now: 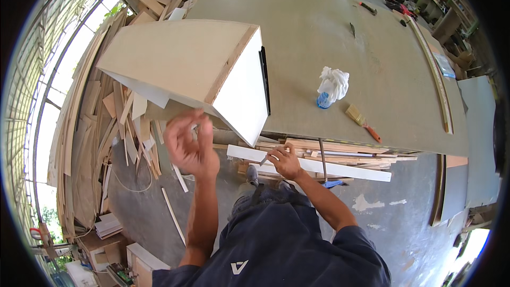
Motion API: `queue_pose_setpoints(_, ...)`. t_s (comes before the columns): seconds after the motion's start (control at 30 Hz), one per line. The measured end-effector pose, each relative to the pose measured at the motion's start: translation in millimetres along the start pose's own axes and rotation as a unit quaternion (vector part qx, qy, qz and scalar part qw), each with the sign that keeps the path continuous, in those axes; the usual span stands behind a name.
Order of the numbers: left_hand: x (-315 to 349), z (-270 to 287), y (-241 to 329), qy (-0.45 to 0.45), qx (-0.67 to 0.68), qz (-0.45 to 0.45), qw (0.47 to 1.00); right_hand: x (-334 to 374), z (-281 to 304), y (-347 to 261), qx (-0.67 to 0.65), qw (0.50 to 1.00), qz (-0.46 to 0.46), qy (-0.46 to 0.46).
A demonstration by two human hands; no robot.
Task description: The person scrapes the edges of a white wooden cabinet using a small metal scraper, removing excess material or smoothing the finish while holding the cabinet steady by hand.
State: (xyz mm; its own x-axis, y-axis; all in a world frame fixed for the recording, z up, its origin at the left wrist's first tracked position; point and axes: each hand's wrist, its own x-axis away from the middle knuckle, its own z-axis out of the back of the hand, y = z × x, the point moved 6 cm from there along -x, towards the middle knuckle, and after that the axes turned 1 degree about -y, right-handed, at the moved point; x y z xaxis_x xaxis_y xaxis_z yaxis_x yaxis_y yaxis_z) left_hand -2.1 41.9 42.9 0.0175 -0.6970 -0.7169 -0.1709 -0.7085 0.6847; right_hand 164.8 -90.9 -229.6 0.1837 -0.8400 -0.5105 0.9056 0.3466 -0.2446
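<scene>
A pale wooden box [175, 56] with a white end panel and a bare chipboard edge rests on the table, overhanging its near left side. A black strip [265, 81] runs along the panel's right edge. My left hand [188, 146] is raised just below the box's near lower edge. Its fingers curl toward the thumb, slightly blurred; whatever they pinch cannot be made out. Lower and to the right, my right hand [285, 160] pinches a small flat grey piece [263, 161], its kind unclear. Behind that hand stretches a long white board [345, 170].
On the greenish table [297, 26] are a crumpled white cloth [334, 83] against a blue container [322, 100], a paintbrush [363, 122], a cutter-like tool [367, 8] and a long wooden strip [433, 72]. Wood strips lie beneath the table; offcuts [90, 143] lean at the left.
</scene>
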Motion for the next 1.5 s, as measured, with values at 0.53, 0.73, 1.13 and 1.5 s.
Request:
queue_pose_setpoints(0.53,153,7,-132,-0.276,-0.254,-0.036,0.926,109,53,16,-0.012,0.937,-0.328,0.122)
queue_pose_setpoints(0.73,204,10,-185,-0.307,-0.254,0.089,0.913,132,48,4,-0.045,0.927,-0.362,0.088)
queue_pose_setpoints(1.13,196,58,-208,-0.191,-0.127,0.360,0.904,19,-61,12,-0.501,0.612,-0.604,0.095)
queue_pose_setpoints(1.5,108,30,-112,-0.240,-0.050,0.302,0.921,-50,-70,-15,-0.494,0.560,-0.649,0.145)
